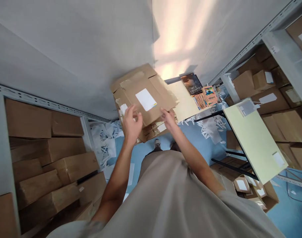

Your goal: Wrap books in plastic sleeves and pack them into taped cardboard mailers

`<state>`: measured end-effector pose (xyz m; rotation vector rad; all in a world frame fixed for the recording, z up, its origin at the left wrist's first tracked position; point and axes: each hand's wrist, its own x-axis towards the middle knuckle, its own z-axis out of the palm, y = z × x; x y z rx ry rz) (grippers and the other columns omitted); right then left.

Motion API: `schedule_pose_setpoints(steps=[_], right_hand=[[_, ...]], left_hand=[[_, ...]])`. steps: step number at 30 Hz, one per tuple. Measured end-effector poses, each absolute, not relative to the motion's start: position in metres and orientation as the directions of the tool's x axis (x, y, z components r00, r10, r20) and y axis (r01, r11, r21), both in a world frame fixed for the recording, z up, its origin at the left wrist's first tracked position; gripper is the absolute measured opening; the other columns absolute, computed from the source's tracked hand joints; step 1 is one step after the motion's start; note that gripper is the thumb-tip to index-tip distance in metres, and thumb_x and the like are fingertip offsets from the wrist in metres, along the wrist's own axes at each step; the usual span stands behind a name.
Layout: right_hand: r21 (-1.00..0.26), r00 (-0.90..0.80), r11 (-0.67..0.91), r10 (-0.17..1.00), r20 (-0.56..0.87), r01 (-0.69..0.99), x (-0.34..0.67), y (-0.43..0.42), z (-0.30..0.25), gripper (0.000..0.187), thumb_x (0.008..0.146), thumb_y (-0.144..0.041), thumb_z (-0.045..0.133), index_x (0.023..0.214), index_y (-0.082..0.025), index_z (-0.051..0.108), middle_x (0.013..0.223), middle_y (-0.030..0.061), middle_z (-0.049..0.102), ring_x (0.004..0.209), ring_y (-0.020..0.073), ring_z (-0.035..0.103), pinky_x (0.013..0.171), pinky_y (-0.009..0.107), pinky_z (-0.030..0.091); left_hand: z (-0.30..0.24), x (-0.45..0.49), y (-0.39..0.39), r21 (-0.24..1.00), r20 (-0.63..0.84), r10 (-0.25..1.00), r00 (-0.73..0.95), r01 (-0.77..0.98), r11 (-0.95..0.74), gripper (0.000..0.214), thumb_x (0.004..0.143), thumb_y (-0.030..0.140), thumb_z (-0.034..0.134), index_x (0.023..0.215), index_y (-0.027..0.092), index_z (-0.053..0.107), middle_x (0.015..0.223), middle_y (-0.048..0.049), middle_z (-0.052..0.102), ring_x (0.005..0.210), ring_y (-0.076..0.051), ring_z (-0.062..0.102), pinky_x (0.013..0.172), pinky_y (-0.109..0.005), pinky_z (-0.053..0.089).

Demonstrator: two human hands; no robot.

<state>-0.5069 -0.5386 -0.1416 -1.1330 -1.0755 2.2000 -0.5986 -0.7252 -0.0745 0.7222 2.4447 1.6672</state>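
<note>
A flattened cardboard box [163, 94] with a white label [146, 99] lies tilted on top of a stack of folded cardboard [151, 132] in front of me. My right hand [168, 119] pinches the near edge of this top piece. Over its near left side is my left hand [132, 123], fingers loosely curled and thumb apart, with nothing visible between them. Clear tape and a second white label show along the left side of the cardboard.
A pale table [182, 99] bears a dark book [191, 84] and several small books [202, 100]. Shelves with cardboard boxes stand left [74, 165] and right [286, 122]. Another pale table [254, 138] is at right. Paper scraps [212, 127] litter the blue floor.
</note>
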Motion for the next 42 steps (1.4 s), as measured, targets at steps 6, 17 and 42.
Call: schedule_pose_setpoints(steps=[6,17,42], right_hand=[[-0.952,-0.395,-0.301,0.881,-0.26,-0.045,-0.334,-0.425,-0.13,0.044,0.077,-0.061,0.091,0.099,-0.027,0.074,0.122,0.0089,0.086,0.128,0.03,0.078,0.11,0.047,0.066],[-0.951,-0.061,-0.307,0.951,-0.304,-0.042,-0.141,-0.382,-0.136,0.056,0.065,-0.065,0.101,0.099,-0.028,0.075,0.105,0.0031,0.086,0.103,0.0247,0.081,0.091,0.038,0.067],[-0.958,0.198,-0.258,0.94,-0.278,-0.121,0.163,-0.241,-0.141,0.059,0.072,-0.056,0.1,0.119,-0.028,0.078,0.118,0.0075,0.089,0.114,0.0308,0.081,0.11,0.049,0.063]], left_hand=[[-0.067,-0.615,-0.736,0.898,0.223,0.332,-0.916,0.326,0.294,0.051,0.103,0.048,0.072,0.149,0.026,0.07,0.156,-0.0155,0.066,0.145,-0.038,0.065,0.12,-0.064,0.058],[-0.126,-0.548,-0.582,0.977,-0.038,0.793,-0.607,0.143,0.157,0.07,0.097,0.055,0.081,0.154,0.018,0.065,0.161,-0.0214,0.069,0.148,-0.035,0.068,0.127,-0.052,0.054],[-0.153,-0.283,-0.218,0.954,-0.3,0.951,-0.073,-0.001,0.301,0.058,0.076,0.062,0.091,0.113,0.021,0.072,0.121,-0.0148,0.085,0.118,-0.032,0.079,0.106,-0.046,0.062]])
